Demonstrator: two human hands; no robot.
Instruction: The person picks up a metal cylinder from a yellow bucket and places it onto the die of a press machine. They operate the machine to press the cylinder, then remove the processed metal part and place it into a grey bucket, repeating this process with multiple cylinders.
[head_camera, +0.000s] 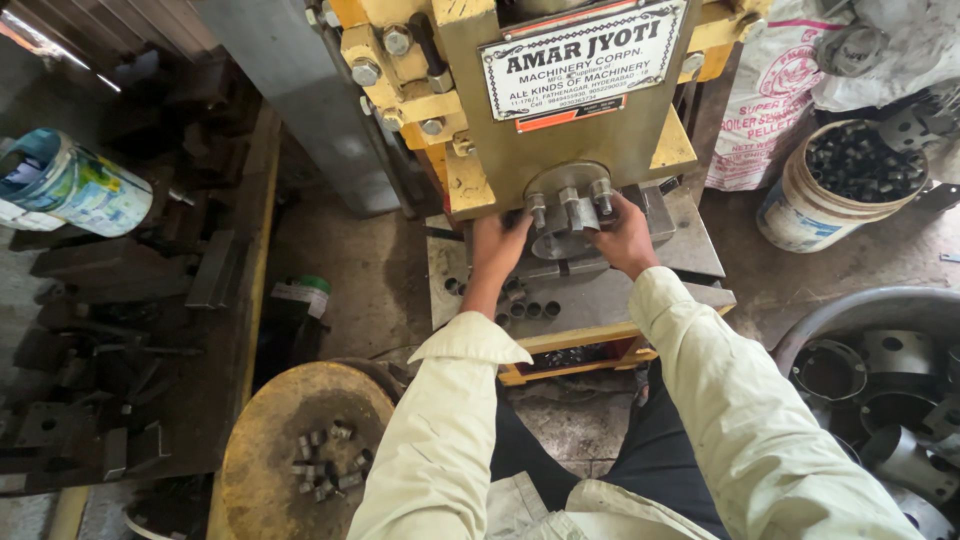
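Observation:
A yellow press machine (520, 110) stands in front of me, with a round bolted ram head (568, 200) over a grey steel bed plate (590, 300). My left hand (497, 250) reaches under the ram on its left side, fingers curled on something hidden beneath it. On the right side of the ram my right hand (625, 238) grips a grey metal block (655, 210). Both sleeves are pale cream. A row of small round holes or rings (530, 310) shows on the plate just below my hands.
A round rusty yellow stool top (290, 440) with several small metal pieces lies at lower left. A bucket of dark metal parts (850, 180) and white sacks sit at upper right. A tub of curved steel parts (880, 390) is at right. Dark metal dies cover a shelf (120, 330) at left.

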